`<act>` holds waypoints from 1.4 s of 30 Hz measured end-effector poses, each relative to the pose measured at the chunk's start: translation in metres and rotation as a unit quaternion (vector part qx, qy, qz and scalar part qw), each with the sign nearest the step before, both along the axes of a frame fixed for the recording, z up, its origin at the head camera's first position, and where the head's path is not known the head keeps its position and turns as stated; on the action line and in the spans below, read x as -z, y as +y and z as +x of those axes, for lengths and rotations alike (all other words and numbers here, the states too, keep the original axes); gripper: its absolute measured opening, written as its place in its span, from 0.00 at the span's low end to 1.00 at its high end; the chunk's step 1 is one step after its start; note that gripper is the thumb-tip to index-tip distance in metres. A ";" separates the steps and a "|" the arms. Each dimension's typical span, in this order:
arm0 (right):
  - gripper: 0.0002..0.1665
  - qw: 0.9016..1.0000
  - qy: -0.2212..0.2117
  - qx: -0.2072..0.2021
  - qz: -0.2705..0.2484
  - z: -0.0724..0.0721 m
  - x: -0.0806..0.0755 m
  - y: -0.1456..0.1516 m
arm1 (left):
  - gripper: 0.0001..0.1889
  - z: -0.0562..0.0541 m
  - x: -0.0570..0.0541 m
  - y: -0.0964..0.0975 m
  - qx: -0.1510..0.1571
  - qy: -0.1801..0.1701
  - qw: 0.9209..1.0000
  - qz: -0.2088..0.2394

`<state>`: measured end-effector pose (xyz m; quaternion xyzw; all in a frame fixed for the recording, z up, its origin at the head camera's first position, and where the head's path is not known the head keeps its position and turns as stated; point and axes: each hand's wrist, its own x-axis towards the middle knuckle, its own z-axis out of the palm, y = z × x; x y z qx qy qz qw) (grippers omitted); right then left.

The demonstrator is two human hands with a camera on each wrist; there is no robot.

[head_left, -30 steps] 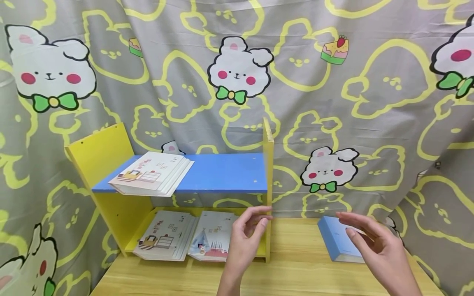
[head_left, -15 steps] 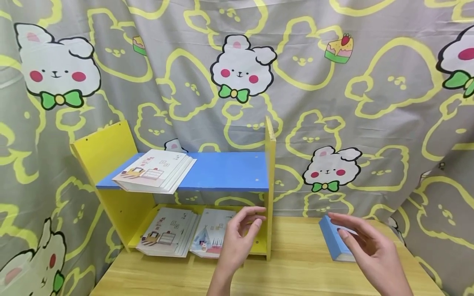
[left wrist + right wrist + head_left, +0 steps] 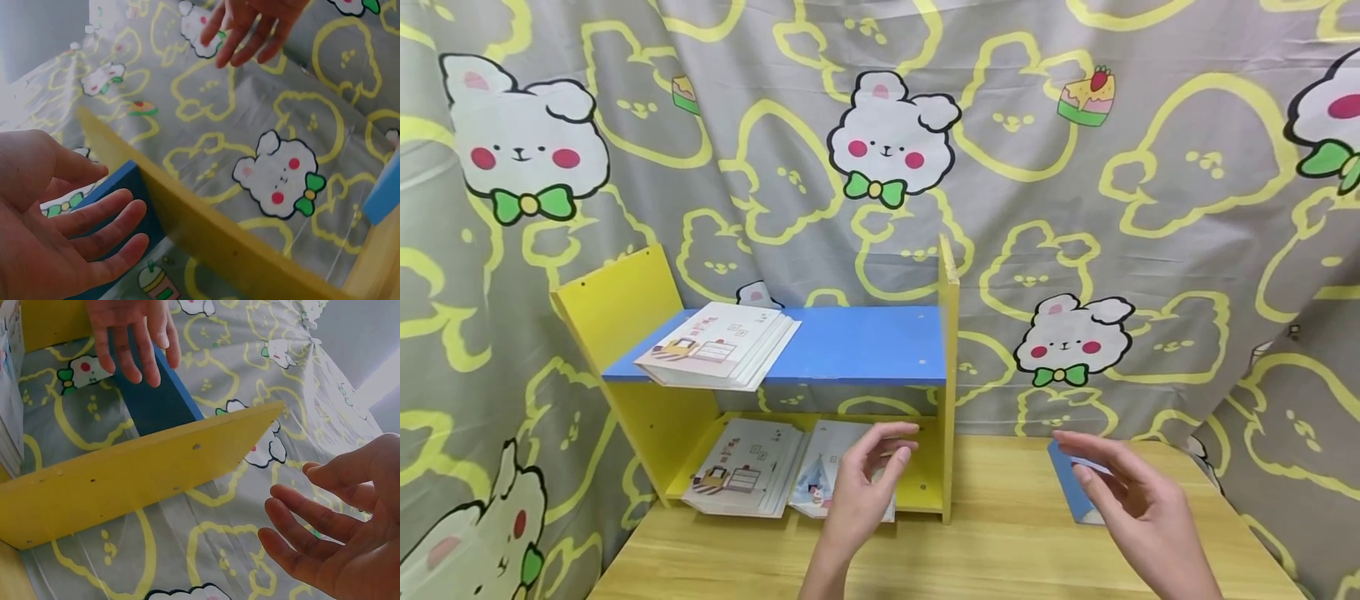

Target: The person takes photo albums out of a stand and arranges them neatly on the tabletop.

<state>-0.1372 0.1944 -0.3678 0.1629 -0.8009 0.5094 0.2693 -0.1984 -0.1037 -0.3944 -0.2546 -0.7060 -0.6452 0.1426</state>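
The yellow side panel point(image 3: 621, 312) and blue shelf point(image 3: 865, 342) are smooth, evenly finished boards; the tabletop point(image 3: 1007, 500) carries a smooth wood grain. The backdrop point(image 3: 981, 250) is matt printed cloth, softly creased. The white books point(image 3: 745, 458) and blue book point(image 3: 1072, 485) have smooth, paper-like covers.

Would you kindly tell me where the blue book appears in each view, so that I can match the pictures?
Head: the blue book is at lower right, on the table, partly hidden by the right hand.
Left wrist: the blue book is cut off at the right edge, slightly below mid-height.
Right wrist: not in the picture.
Shared landmark: the yellow panel between the left hand and right hand.
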 end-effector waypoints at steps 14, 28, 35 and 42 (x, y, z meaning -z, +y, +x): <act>0.21 0.998 -0.001 -0.046 -0.032 -0.007 0.003 -0.017 | 0.13 -0.001 0.001 -0.038 -0.033 0.038 0.999 -0.004; 0.19 0.992 -0.003 -0.098 -0.074 -0.019 0.004 -0.043 | 0.13 0.002 -0.004 -0.049 -0.059 0.033 0.998 0.011; 0.19 0.988 -0.006 -0.127 -0.083 -0.027 0.001 -0.054 | 0.14 0.003 -0.004 -0.051 -0.048 0.033 0.998 0.006; 0.19 0.985 0.000 -0.135 -0.107 -0.030 0.005 -0.075 | 0.14 0.003 -0.009 -0.062 -0.052 0.042 0.998 -0.013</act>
